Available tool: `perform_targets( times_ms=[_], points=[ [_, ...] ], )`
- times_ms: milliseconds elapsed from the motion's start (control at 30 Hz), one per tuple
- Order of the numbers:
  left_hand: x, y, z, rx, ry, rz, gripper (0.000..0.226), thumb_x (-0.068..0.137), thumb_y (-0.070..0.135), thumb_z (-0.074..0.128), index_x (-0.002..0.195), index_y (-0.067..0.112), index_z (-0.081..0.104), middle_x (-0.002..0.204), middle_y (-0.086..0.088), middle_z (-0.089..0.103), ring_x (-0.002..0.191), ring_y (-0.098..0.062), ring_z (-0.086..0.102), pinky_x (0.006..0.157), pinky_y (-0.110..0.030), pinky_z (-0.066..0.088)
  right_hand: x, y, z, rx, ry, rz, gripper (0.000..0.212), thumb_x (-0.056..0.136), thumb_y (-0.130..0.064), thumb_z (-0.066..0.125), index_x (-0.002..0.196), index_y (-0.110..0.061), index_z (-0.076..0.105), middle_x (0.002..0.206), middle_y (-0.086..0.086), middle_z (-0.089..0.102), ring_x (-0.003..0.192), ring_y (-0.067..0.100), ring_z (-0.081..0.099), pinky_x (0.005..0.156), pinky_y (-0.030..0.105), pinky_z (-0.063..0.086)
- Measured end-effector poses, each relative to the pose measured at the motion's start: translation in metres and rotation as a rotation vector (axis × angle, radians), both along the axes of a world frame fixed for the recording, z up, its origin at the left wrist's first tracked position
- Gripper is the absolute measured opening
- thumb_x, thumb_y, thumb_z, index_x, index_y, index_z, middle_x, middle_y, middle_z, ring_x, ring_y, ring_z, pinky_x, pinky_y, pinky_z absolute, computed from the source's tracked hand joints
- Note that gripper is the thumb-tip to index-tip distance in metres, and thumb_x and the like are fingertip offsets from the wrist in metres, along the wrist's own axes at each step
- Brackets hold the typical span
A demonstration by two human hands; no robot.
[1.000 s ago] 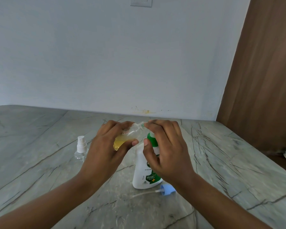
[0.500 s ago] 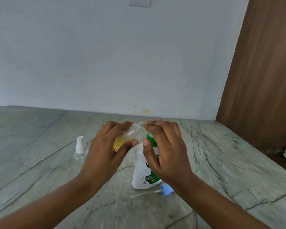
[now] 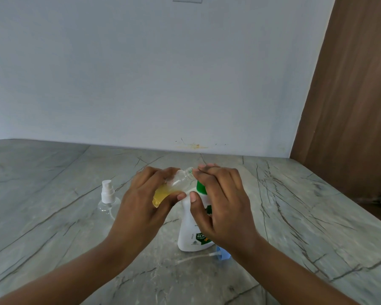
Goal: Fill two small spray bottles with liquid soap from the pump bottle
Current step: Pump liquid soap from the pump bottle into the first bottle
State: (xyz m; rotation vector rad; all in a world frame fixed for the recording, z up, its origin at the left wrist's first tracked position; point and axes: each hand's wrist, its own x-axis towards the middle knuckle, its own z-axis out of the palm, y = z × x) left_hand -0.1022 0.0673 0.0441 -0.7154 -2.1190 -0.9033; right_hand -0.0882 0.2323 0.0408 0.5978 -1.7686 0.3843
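- Pump bottle upright on countertop, centre.
- Open spray bottle tilted in left hand, just left of pump top, neck toward it.
- Right hand grips the pump top from above.
- Capped spray bottle stands apart, left.
- Loose sprayer head lies just before the pump bottle's base.

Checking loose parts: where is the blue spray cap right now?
The blue cap lies on the counter, low centre in the head view, just right of the pump bottle base.
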Motion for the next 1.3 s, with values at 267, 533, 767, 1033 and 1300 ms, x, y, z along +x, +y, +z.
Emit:
perform_targets(
  times_ms=[267, 533, 767, 1033, 1300],
  points=[
    [0.0, -0.001, 0.006, 0.015, -0.004, -0.007, 0.04, 0.08, 0.047, 0.059, 0.116, 0.028, 0.056, 0.097, 0.027, 0.048, 0.094, 0.002, 0.051, 0.077, -0.005, 0.039, 0.001, 0.003, 0.01, 0.032, -0.005, -0.009, 0.03, 0.088, -0.019, 0.051, 0.106, 0.001, 0.063, 0.102, 0.013, 0.064, 0.101, 0.02, 0.05, 0.091, 0.017, 0.036],
    [0.002, 0.001, 0.011, 0.036, -0.018, 0.002, 0.038, 0.079, 0.044, 0.059, 0.114, 0.031, 0.056, 0.097, 0.023, 0.05, 0.092, -0.003, 0.054, 0.074, -0.013, 0.04, 0.003, 0.005, 0.016, 0.072, -0.024, -0.03, 0.031, 0.087, -0.017, 0.051, 0.105, 0.003, 0.066, 0.102, 0.014, 0.064, 0.099, 0.021, 0.051, 0.086, 0.022, 0.041],
    [0.004, 0.001, 0.014, 0.05, -0.032, -0.006, 0.035, 0.079, 0.045, 0.063, 0.112, 0.034, 0.054, 0.099, 0.024, 0.05, 0.093, 0.0, 0.053, 0.074, -0.009, 0.039, 0.003, 0.005, 0.018, 0.062, -0.043, -0.031, 0.03, 0.088, -0.017, 0.051, 0.105, 0.002, 0.066, 0.101, 0.013, 0.064, 0.097, 0.021, 0.052, 0.083, 0.022, 0.042],
    [0.006, 0.005, 0.013, 0.088, -0.083, -0.002, 0.038, 0.074, 0.049, 0.059, 0.108, 0.034, 0.054, 0.095, 0.023, 0.052, 0.09, 0.0, 0.054, 0.071, -0.007, 0.039, 0.005, 0.002, 0.018, 0.009, -0.055, -0.024, 0.029, 0.087, -0.016, 0.051, 0.103, 0.001, 0.067, 0.1, 0.012, 0.064, 0.097, 0.019, 0.051, 0.082, 0.018, 0.04],
    [0.006, 0.006, 0.011, 0.129, -0.109, -0.02, 0.039, 0.071, 0.049, 0.062, 0.106, 0.035, 0.054, 0.095, 0.021, 0.054, 0.092, 0.001, 0.053, 0.076, -0.006, 0.04, 0.003, -0.001, 0.015, -0.026, -0.02, -0.039, 0.028, 0.085, -0.014, 0.052, 0.102, 0.003, 0.067, 0.099, 0.014, 0.065, 0.097, 0.02, 0.052, 0.089, 0.013, 0.034]
  ],
)
